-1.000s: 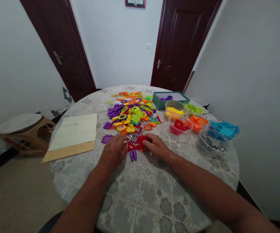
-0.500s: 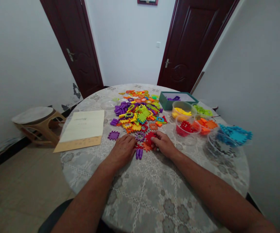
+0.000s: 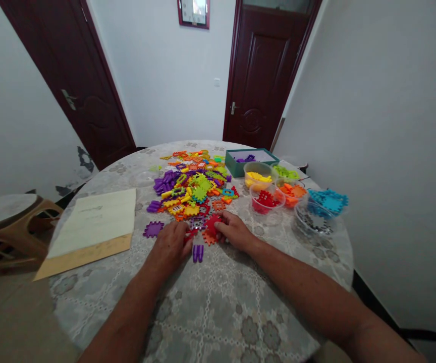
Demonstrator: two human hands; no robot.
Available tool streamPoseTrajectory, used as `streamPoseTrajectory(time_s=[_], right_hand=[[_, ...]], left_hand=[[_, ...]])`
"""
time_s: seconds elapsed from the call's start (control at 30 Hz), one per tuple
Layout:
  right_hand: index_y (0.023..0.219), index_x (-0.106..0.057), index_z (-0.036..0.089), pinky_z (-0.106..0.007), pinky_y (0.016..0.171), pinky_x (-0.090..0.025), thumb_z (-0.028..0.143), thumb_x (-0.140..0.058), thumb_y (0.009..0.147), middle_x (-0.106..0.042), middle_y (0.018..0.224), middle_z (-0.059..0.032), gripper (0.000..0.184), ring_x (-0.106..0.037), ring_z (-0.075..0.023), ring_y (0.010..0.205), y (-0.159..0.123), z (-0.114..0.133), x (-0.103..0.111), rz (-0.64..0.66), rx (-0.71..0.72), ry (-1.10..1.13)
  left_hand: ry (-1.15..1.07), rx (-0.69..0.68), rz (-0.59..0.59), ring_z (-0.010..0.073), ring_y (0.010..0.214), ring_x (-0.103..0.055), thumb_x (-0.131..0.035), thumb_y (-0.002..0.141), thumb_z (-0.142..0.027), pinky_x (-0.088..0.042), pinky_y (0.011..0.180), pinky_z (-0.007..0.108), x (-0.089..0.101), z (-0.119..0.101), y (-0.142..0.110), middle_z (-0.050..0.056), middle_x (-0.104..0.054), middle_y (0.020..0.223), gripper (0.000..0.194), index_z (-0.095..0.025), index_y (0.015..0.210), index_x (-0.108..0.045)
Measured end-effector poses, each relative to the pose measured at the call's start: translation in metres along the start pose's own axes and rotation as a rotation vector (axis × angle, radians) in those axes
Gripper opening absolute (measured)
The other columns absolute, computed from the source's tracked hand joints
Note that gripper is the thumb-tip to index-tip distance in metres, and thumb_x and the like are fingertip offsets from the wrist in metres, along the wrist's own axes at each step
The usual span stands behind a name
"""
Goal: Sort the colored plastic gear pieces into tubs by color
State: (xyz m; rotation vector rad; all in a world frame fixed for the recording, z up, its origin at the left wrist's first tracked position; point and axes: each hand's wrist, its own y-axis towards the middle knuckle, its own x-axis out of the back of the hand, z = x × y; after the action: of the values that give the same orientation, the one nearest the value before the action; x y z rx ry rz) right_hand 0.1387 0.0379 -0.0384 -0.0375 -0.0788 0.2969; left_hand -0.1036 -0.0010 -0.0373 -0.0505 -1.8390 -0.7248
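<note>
My right hand point(image 3: 233, 231) pinches a flat red toothed building piece point(image 3: 212, 224) between thumb and fingers, just above an orange toothed piece point(image 3: 209, 237). To its left, my left hand point(image 3: 171, 241) has its fingers curled round a small red piece point(image 3: 192, 233), mostly hidden by them. A purple open-frame piece point(image 3: 197, 222) lies just beyond both hands. Two or so purple tube-shaped pieces point(image 3: 198, 253) lie side by side nearer to me. Left of my left hand rests a purple toothed square point(image 3: 153, 229). Behind spreads a mixed pile of building pieces point(image 3: 191, 189).
Clear tubs hold yellow pieces point(image 3: 259, 177), red pieces point(image 3: 267, 198), orange pieces point(image 3: 292, 190), blue pieces point(image 3: 327, 200) and grey pieces point(image 3: 314, 222). A green box point(image 3: 234, 167) stands behind them. Paper point(image 3: 93, 217) lies on the left of the round table point(image 3: 221, 312).
The head view has shifted, so the table sits further left. My left hand has drawn slightly away from my right, with a red piece at its fingertips. The right hand still holds its red piece.
</note>
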Motion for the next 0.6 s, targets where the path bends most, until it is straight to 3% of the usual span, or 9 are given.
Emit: streamPoseTrajectory(time_s=[0.17,0.27,0.47,0.6], right_hand=[[0.132,-0.059,0.019,-0.022,0.047,-0.048,0.028,-0.063,0.087,-0.066,0.066,0.0037,0.047,-0.06,-0.0128,0.051,0.0,-0.001,0.0,-0.003,0.03,-0.009],[0.136,-0.059,0.019,-0.023,0.053,-0.051,0.023,-0.061,0.087,-0.067,0.069,0.0031,0.049,-0.063,-0.0138,0.057,-0.007,0.006,-0.004,0.04,0.077,-0.029],[0.128,-0.064,0.021,-0.026,0.062,-0.054,0.025,-0.062,0.091,-0.07,0.092,-0.0013,0.038,-0.063,-0.0137,0.069,-0.028,0.022,-0.019,0.321,0.169,0.082],[0.122,-0.066,0.02,-0.026,0.064,-0.053,0.031,-0.068,0.091,-0.071,0.096,-0.0024,0.033,-0.064,-0.0144,0.072,-0.031,0.023,-0.025,0.32,0.173,0.024]], left_hand=[[-0.063,-0.085,-0.215,0.0255,0.094,-0.064,-0.063,0.099,-0.035,-0.055,0.085,0.039,0.009,-0.006,0.004,0.008,-0.064,0.1,0.02,-0.021,0.11,-0.055],[-0.09,-0.154,-0.281,0.0254,0.098,-0.066,-0.067,0.098,-0.04,-0.056,0.089,0.041,0.015,-0.017,0.005,0.008,-0.066,0.104,0.028,-0.021,0.114,-0.054],[-0.148,-0.196,-0.222,0.0246,0.1,-0.064,-0.07,0.096,-0.034,-0.056,0.086,0.038,0.02,-0.03,0.004,0.008,-0.066,0.106,0.024,-0.022,0.11,-0.055],[-0.212,-0.197,-0.163,0.0233,0.103,-0.065,-0.07,0.096,-0.029,-0.057,0.086,0.036,0.024,-0.036,0.001,0.008,-0.065,0.112,0.024,-0.022,0.115,-0.056]])
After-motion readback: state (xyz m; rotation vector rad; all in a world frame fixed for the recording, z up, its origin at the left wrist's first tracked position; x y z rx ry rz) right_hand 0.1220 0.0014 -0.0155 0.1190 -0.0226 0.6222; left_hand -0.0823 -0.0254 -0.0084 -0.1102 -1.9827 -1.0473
